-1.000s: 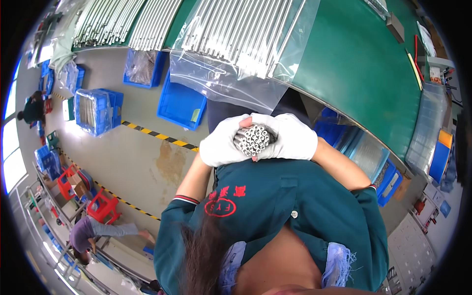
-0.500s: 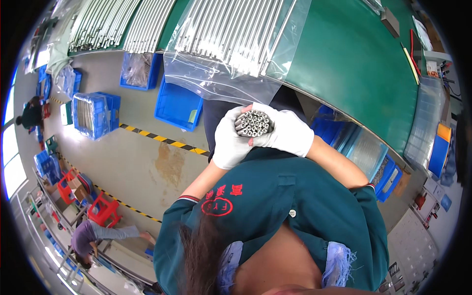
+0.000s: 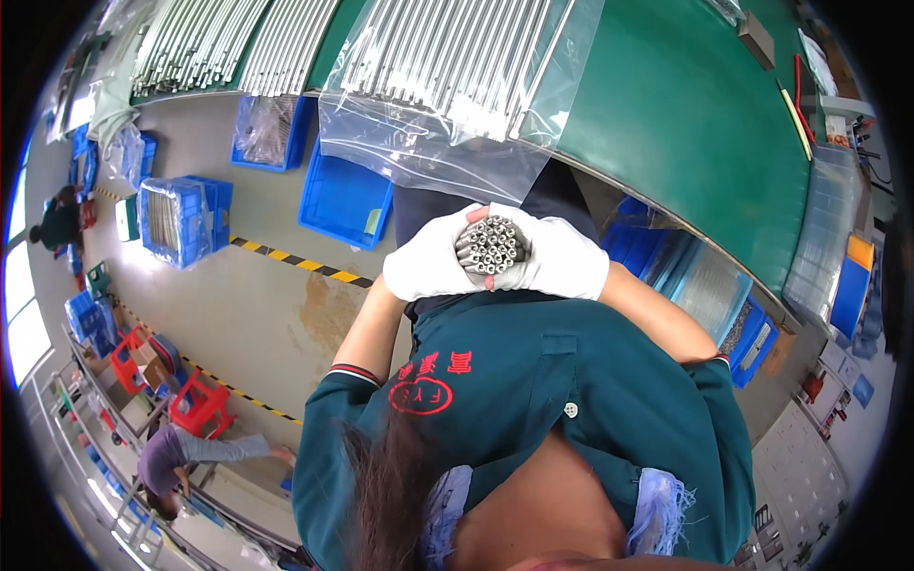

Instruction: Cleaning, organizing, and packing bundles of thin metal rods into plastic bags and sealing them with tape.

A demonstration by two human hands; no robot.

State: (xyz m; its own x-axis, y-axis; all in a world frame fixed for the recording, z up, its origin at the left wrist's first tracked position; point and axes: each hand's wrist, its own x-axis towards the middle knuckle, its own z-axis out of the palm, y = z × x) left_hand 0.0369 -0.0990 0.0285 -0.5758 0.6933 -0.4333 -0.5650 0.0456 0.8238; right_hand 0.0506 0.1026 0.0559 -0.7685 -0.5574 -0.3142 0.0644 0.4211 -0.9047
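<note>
Both my hands wear white gloves and together clasp a bundle of thin metal tubes (image 3: 491, 246), seen end-on, in front of my chest. My left hand (image 3: 433, 262) wraps the bundle's left side. My right hand (image 3: 555, 257) wraps its right side, fingers curled over the top. Beyond them lies the green table (image 3: 685, 124), where a clear plastic bag (image 3: 428, 143) holds several long metal tubes (image 3: 457, 52) and hangs over the table's edge.
More metal rods (image 3: 219, 43) lie on the table at far left. Blue crates (image 3: 347, 195) stand on the grey floor, one holding rods (image 3: 176, 219). A yellow-black floor stripe (image 3: 295, 262) runs below them. Other people (image 3: 190, 452) work at lower left and far left.
My clasped hands have shifted slightly with the tube bundle, first up toward the table edge, then back a little; both hands keep their grip.
</note>
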